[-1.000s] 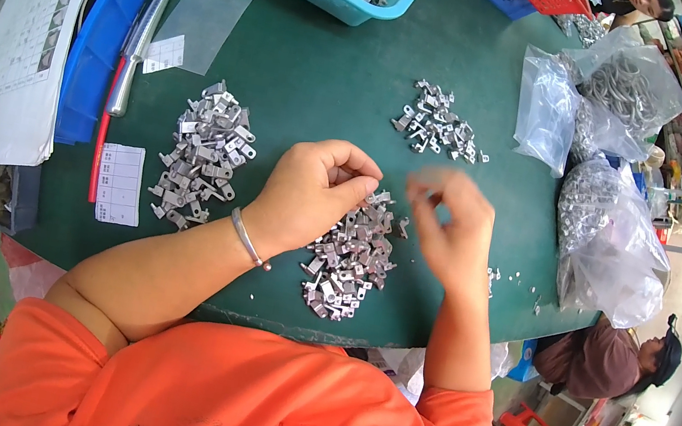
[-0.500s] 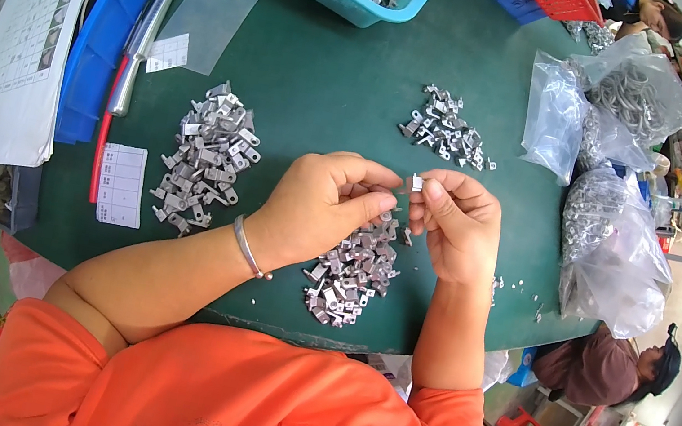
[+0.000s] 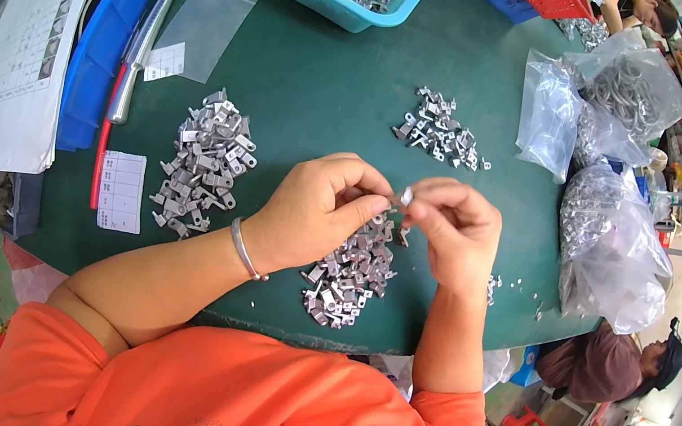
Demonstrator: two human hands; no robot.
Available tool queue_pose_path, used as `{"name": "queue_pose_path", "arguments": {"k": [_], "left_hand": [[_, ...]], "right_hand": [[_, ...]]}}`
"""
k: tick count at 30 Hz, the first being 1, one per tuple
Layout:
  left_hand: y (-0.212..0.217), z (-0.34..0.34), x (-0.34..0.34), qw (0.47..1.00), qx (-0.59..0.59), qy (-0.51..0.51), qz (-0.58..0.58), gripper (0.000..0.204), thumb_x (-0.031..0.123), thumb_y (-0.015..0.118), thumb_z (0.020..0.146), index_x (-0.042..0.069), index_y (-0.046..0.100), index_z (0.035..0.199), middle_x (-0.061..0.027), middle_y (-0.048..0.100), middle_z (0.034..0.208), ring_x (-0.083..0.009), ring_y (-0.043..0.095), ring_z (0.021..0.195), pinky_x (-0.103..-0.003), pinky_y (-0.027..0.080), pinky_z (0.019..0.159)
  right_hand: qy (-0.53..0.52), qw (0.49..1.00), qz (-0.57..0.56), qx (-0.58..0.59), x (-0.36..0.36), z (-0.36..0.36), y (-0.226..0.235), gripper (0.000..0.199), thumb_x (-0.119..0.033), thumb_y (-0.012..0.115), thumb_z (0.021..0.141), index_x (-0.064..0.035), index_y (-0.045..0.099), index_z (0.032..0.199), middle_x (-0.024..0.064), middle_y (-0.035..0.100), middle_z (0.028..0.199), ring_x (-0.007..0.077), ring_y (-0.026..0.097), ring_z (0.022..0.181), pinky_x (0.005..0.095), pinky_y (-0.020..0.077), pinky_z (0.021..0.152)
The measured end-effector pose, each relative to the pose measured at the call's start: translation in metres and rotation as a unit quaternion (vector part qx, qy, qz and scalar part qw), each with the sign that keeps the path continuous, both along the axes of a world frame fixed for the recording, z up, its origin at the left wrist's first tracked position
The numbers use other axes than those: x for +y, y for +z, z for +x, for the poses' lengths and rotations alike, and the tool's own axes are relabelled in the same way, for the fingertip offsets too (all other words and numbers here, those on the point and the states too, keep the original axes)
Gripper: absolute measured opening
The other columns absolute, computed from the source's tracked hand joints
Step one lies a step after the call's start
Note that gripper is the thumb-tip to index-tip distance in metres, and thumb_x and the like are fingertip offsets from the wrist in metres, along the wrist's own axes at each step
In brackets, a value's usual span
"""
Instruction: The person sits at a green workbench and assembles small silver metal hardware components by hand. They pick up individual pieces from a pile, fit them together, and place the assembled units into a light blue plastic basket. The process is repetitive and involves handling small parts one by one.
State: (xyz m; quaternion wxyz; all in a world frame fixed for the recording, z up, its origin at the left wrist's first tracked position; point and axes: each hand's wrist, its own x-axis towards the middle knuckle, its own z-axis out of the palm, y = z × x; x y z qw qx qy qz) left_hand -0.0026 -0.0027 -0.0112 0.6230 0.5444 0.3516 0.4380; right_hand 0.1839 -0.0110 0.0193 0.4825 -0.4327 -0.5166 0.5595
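One small metal part (image 3: pixel 406 196) sits pinched in the right hand's (image 3: pixel 460 239) fingers, just beyond brackets (image 3: pixel 346 273) piled toward the worktop's (image 3: pixel 329 74) near edge. The left hand's (image 3: pixel 311 203) fingers press together beside it, contents hidden. The step seems two-handed handling; the next move needs steady alignment.

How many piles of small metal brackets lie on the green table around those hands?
3: a left pile, a middle pile nearest the orange shirt, and a far pile beyond the right hand. Others may be hidden.
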Motion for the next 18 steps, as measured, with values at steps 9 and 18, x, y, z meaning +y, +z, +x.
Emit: {"name": "queue_pose_path", "arguments": {"k": [9, 18], "left_hand": [[-0.007, 0.002, 0.002, 0.994, 0.107, 0.037, -0.003, 0.013, 0.000, 0.062, 0.086, -0.001, 0.063, 0.099, -0.0018, 0.065, 0.085, -0.0047, 0.059, 0.072, -0.020, 0.050, 0.066], [-0.010, 0.004, 0.004, 0.993, -0.008, 0.074, -0.088, 0.014, 0.002, 0.060, 0.090, -0.003, 0.062, 0.103, -0.0027, 0.064, 0.086, -0.0063, 0.057, 0.070, -0.021, 0.049, 0.064]], "right_hand": [[-0.020, 0.840, 0.267, -0.473, 0.041, -0.005, 0.002, 0.019, 0.005, 0.063, 0.075, -0.0025, 0.068, 0.092, 0.0122, 0.062, 0.081, 0.0323, 0.059, 0.077, 0.0373, 0.0486, 0.068], [0.001, 0.888, 0.245, -0.389, 0.043, -0.015, 0.001, 0.021, 0.003, 0.073, 0.070, -0.0006, 0.063, 0.088, 0.0115, 0.062, 0.088, 0.0247, 0.062, 0.075, 0.0325, 0.0510, 0.064]]}}
